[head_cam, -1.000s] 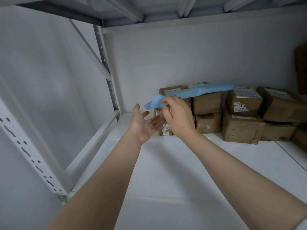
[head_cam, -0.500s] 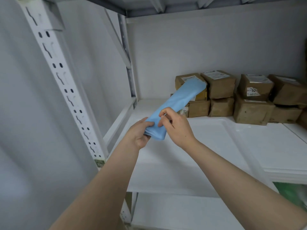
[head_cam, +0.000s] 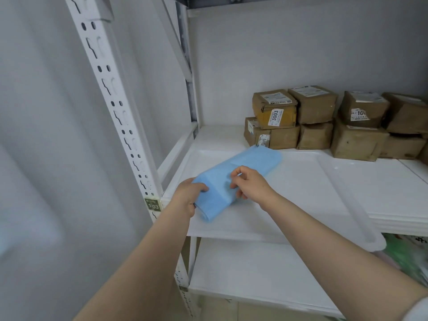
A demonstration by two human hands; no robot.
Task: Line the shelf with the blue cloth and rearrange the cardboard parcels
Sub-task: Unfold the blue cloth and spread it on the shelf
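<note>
1. Comparing the head view with half a second ago: the blue cloth (head_cam: 243, 172), then raised with its far end against the upper left parcel, now lies low along the shelf (head_cam: 312, 188). It is still folded into a long strip. Its far end stops just short of the lowest left parcel.
2. Left hand (head_cam: 187, 195): fingers curled over the near left corner of the strip, gripping it, as before.
3. Right hand (head_cam: 250, 184): thumb and forefinger closed together on the top layer at mid-strip, pinching it. The other fingers are loosely bent beside the fold.
4. Cardboard parcels (head_cam: 324, 119): stacked two high along the far edge against the back wall (head_cam: 301, 47), running from centre to right. Their order matches the earlier frame. The upper left one bears a label reading 3003.
5. Edges: the strip lies diagonally, its near end at the shelf's near left corner, close to the perforated upright post (head_cam: 120, 117) with its number tag (head_cam: 152, 205). The side rail runs along the left.
6. Open room: bare white surface extends right of the strip and near of the parcels. A lower shelf (head_cam: 254, 274) shows beneath, with green packaging (head_cam: 412, 256) at its right.
</note>
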